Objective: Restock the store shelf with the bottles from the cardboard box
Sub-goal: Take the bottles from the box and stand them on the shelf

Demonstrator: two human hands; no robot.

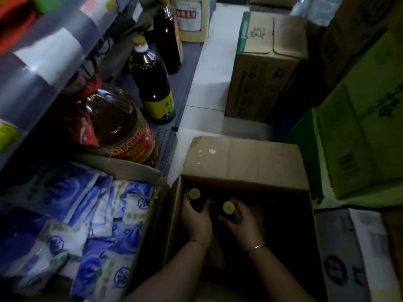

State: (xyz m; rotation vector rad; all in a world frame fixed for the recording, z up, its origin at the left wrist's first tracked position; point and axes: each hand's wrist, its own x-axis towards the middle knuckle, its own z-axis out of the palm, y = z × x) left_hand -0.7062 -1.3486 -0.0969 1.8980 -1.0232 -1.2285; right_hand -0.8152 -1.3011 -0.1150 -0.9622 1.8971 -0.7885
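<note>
Two dark bottles stand upright inside the open cardboard box, which sits on the floor in the lower centre of my view. I see the left bottle in the box's far left corner and the right bottle just beside it, nearer the middle; each shows a round yellow cap. My left hand is wrapped around the shoulder of the left bottle, fingers curled on its far side. My right hand grips the right bottle in the same manner, thumb toward the centre. Each wrist carries a thin bracelet. The rest of the box interior is too dark for me to read. The box's far flap is folded outward and lies open. To the left of the box runs the lower store shelf, a grey surface. On it stand a large oil jug with a red label, then a dark bottle with a yellow label, then a taller dark bottle, and a pale jug at the far end. Nearer me, left of the box, an open carton holds blue-and-white packets. Beyond the box stands a closed brown carton. A green carton stands to the right.
</note>
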